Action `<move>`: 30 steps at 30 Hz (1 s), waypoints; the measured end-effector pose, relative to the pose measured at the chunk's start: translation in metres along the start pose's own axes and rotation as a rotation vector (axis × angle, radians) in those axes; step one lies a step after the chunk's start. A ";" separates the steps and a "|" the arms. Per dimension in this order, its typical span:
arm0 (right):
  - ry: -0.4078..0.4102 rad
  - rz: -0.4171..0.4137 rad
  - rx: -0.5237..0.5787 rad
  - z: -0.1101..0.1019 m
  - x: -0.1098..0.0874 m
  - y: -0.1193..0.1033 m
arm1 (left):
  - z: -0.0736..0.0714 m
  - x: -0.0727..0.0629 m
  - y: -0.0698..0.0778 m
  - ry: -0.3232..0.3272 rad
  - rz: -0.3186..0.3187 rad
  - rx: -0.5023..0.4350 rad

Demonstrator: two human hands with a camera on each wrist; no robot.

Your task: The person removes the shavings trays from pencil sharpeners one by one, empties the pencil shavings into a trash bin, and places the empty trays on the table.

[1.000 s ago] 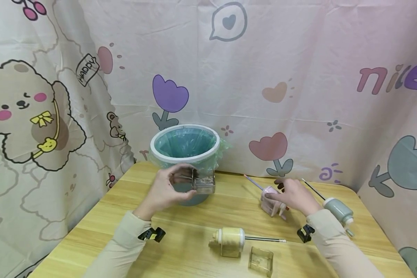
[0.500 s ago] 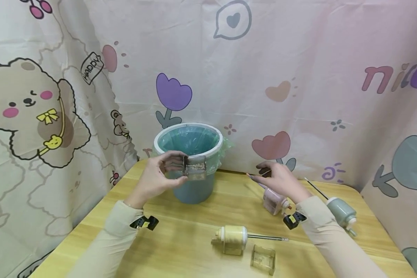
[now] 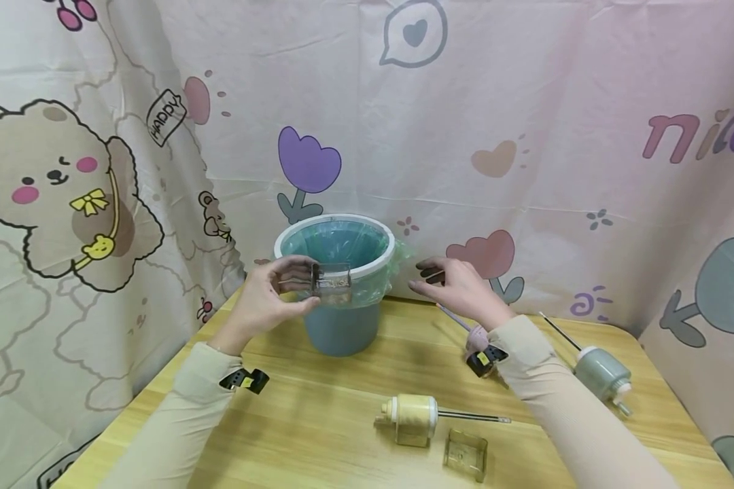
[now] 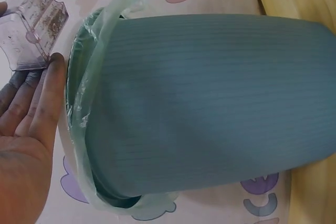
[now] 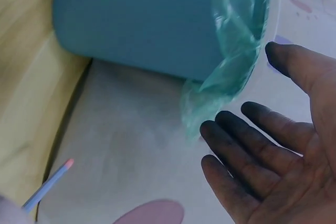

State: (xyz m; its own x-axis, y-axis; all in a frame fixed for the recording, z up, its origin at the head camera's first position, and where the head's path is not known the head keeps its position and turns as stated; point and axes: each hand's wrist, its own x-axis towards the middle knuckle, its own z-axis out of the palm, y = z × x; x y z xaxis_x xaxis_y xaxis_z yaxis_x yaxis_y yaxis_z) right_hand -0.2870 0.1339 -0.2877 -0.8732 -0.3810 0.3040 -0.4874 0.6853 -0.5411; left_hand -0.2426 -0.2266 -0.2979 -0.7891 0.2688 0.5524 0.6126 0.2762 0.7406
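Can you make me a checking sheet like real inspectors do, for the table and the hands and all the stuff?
Surface: wood-look table, lit from above, pale grain.
Job's things: clear tray with small bits inside, held by the rim of the blue-grey bin; a green bag lines the bin.
Clutter: yellow sharpener, grey-green sharpener and partly hidden pink sharpener, each with a pencil sticking out; second tray beside the yellow one.
Left hand: pinches the clear tray.
Right hand: holds nothing; fingertips dark.
Cables: nothing seen.
Surroundings: printed cloth with tulips, hearts and a bear.
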 end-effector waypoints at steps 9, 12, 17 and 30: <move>0.016 -0.021 0.045 0.005 0.021 -0.030 | -0.014 0.003 0.002 0.003 -0.029 0.016; 0.017 -0.025 0.033 0.007 0.026 -0.036 | -0.019 0.003 0.004 0.003 -0.022 0.038; 0.011 -0.031 -0.007 0.010 0.032 -0.040 | -0.027 0.003 0.007 0.007 -0.011 0.088; 0.011 -0.003 -0.038 0.013 0.042 -0.044 | -0.060 0.012 0.016 0.030 -0.030 0.285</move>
State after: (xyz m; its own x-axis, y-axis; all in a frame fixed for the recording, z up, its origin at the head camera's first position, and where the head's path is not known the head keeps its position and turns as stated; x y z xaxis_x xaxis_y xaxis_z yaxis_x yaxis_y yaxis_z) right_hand -0.3021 0.0800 -0.2615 -0.8717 -0.3758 0.3144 -0.4891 0.7075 -0.5102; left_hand -0.2451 -0.2744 -0.2565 -0.8057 0.2305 0.5457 0.5737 0.5332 0.6218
